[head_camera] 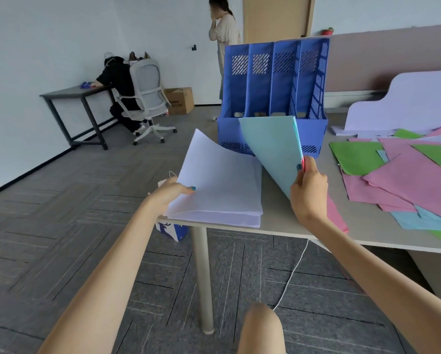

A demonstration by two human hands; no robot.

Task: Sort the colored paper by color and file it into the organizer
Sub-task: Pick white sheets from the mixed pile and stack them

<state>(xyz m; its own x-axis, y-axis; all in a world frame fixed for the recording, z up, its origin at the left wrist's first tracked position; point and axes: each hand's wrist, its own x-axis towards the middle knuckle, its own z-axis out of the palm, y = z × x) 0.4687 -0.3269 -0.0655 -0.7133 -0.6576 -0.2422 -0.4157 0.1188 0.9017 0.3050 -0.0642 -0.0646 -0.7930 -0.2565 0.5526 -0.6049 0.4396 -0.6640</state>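
The left hand [172, 191] pinches the left edge of the lavender stack [219, 200], whose top sheets curl up off the bench [275, 213], while the right hand [308, 190] grips an upright bundle of pale-blue and pink sheets [270, 146] beside it. It seems best to square each colour flat before sliding it into the blue organizer [273, 80] just beyond both hands, one colour per slot.
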